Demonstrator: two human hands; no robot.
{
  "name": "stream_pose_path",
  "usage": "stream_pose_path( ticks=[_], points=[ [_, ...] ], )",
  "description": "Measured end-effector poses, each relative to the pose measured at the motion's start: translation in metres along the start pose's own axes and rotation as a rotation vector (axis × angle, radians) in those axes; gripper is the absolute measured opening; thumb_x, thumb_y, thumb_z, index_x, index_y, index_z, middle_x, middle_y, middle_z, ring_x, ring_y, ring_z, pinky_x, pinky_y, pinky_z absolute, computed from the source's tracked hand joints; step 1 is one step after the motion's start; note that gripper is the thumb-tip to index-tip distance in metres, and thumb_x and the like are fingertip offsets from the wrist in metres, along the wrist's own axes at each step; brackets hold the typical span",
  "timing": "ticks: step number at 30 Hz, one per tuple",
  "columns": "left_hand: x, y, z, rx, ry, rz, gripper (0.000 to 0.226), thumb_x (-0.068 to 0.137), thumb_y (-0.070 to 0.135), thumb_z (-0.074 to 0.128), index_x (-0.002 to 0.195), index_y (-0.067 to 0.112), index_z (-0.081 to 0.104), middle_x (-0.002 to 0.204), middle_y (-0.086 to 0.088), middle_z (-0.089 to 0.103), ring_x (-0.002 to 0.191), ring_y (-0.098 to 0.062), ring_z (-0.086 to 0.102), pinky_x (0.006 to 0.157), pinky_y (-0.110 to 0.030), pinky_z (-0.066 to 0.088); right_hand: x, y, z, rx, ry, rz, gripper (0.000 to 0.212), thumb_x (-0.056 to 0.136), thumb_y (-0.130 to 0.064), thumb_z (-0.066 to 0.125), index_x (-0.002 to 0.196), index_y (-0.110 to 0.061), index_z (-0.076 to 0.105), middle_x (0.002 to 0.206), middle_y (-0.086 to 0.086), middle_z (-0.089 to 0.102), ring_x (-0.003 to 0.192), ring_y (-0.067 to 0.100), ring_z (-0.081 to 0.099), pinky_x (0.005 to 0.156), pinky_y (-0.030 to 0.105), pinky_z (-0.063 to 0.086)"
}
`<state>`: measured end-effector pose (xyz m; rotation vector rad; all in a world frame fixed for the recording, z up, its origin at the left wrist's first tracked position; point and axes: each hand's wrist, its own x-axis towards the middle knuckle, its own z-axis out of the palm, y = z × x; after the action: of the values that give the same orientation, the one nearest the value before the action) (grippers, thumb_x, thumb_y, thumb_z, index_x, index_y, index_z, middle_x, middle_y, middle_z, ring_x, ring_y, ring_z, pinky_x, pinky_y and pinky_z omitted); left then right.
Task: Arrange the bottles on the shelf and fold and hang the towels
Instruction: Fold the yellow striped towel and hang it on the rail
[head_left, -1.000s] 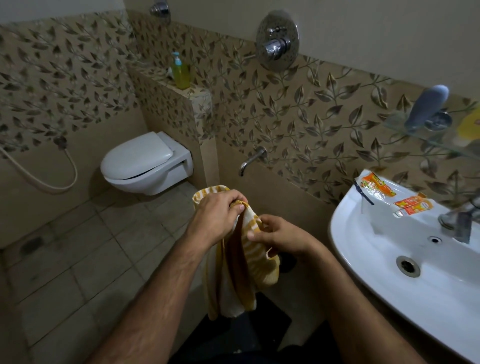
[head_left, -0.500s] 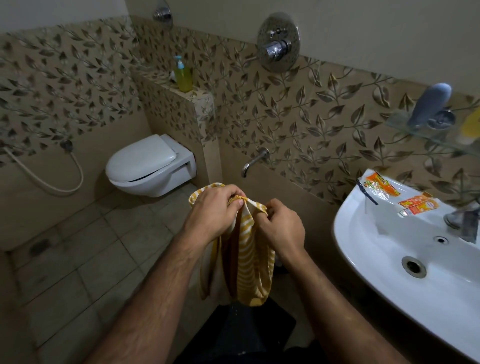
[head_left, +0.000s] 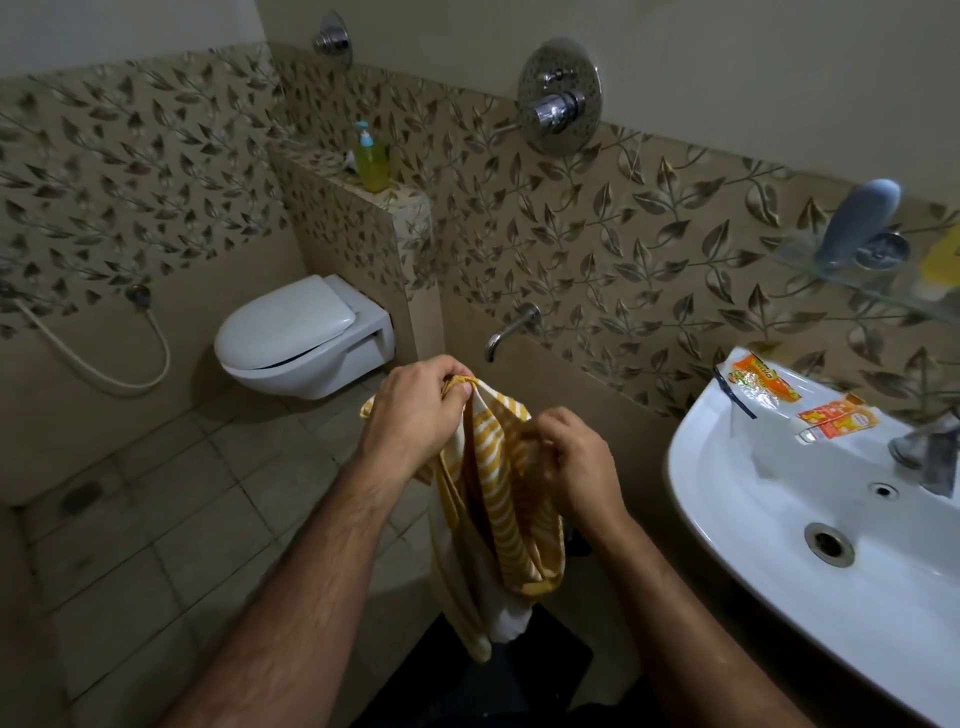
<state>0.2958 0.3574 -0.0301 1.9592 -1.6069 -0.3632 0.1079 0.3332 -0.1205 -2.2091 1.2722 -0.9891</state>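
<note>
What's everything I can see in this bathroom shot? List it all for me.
towel: one, yellow and white striped, hanging from both hands
toilet: one, white, lid shut, on far wall
soap bottle: one, yellow-green with blue pump, on tiled ledge
sink: one, white, at right
packets: two or so, orange, on sink rim
glass shelf: one, clear, above sink
grey-blue bottle: one, leaning on shelf
wall spout: one, chrome, below shower valve
left hand: gripping towel's top
right hand: pinching towel

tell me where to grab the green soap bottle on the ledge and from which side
Probably take the green soap bottle around its body, below the blue pump, coming from the front. It stands upright at the ledge's open front end, with the wall behind it.
</note>
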Motion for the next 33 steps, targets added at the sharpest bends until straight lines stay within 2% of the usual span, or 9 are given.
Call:
stream_pose_path(
  ticks=[3,5,10,15,18,21,25,30,33],
  points=[
    [-0.002,0.005,0.002,0.010,-0.030,0.029,0.015,0.093,0.030,0.058,0.101,0.029,0.070,0.095,0.008,0.070,0.095,-0.014,0.062,0.084,-0.033,0.051,0.007,-0.004,0.001,-0.106,-0.101,0.090,0.028,0.091,-0.015,0.059,0.113,-0.025,0.073,0.098,-0.006,0.062,0.087,0.013,0.059,0.071,0.031,0.051],
    [-0.004,0.008,0.002,0.017,-0.037,0.045,0.014,0.092,0.030,0.059,0.101,0.029,0.070,0.094,0.008,0.069,0.094,-0.014,0.061,0.084,-0.031,0.050,0.013,-0.009,0.000,-0.005,-0.200,0.168,0.032,0.090,-0.014,0.054,0.116,-0.023,0.072,0.101,-0.004,0.064,0.091,0.014,0.060,0.078,0.034,0.051],
    [-0.002,0.004,-0.003,-0.018,-0.036,-0.003,0.014,0.093,0.028,0.058,0.101,0.028,0.070,0.093,0.010,0.067,0.093,-0.012,0.061,0.083,-0.031,0.051,0.015,-0.004,-0.005,0.128,-0.398,0.203,0.017,0.089,-0.032,0.066,0.091,-0.017,0.075,0.088,-0.012,0.063,0.085,0.006,0.058,0.077,0.031,0.049],
    [0.000,-0.003,-0.012,-0.023,-0.020,-0.016,0.015,0.094,0.028,0.058,0.102,0.028,0.070,0.091,0.010,0.066,0.092,-0.013,0.062,0.082,-0.031,0.051,0.010,0.009,-0.002,0.097,-0.355,0.213,0.017,0.088,-0.035,0.068,0.079,-0.021,0.069,0.079,-0.008,0.065,0.074,0.007,0.060,0.068,0.032,0.050],
    [0.000,0.001,-0.010,-0.022,-0.052,0.001,0.013,0.094,0.029,0.058,0.102,0.029,0.069,0.093,0.009,0.068,0.094,-0.013,0.062,0.084,-0.035,0.053,0.012,0.000,0.006,0.251,-0.312,0.210,0.008,0.086,-0.028,0.072,0.093,-0.027,0.073,0.088,-0.012,0.070,0.083,0.003,0.065,0.075,0.026,0.054],
    [-0.001,0.002,-0.009,-0.030,-0.052,0.010,0.013,0.094,0.030,0.058,0.102,0.030,0.069,0.094,0.009,0.068,0.094,-0.013,0.062,0.085,-0.038,0.054,0.012,-0.012,0.015,0.272,-0.230,0.178,0.023,0.084,-0.011,0.066,0.102,-0.023,0.075,0.096,-0.011,0.069,0.090,0.005,0.064,0.081,0.028,0.054],
    [0.000,0.001,-0.014,-0.006,-0.036,0.038,0.014,0.093,0.029,0.059,0.102,0.029,0.070,0.089,0.010,0.067,0.090,-0.013,0.062,0.078,-0.030,0.050,0.011,-0.013,0.021,0.219,-0.094,0.158,0.035,0.082,-0.009,0.062,0.115,-0.019,0.070,0.106,-0.003,0.067,0.096,0.014,0.062,0.085,0.035,0.053],
    [0.000,0.000,-0.013,-0.002,-0.021,0.026,0.014,0.094,0.028,0.059,0.103,0.028,0.069,0.090,0.011,0.065,0.089,-0.011,0.060,0.075,-0.026,0.044,0.013,-0.014,0.021,0.343,-0.199,0.190,0.028,0.078,-0.020,0.065,0.104,-0.030,0.070,0.097,-0.008,0.069,0.087,0.014,0.065,0.081,0.044,0.056],
    [0.001,0.000,-0.012,-0.004,-0.001,0.021,0.013,0.093,0.029,0.059,0.101,0.028,0.070,0.088,0.011,0.065,0.087,-0.011,0.059,0.074,-0.025,0.043,0.010,-0.016,0.023,0.390,-0.163,0.207,0.023,0.078,-0.021,0.065,0.097,-0.034,0.067,0.086,-0.008,0.068,0.078,0.016,0.065,0.074,0.045,0.056]
  ],
)
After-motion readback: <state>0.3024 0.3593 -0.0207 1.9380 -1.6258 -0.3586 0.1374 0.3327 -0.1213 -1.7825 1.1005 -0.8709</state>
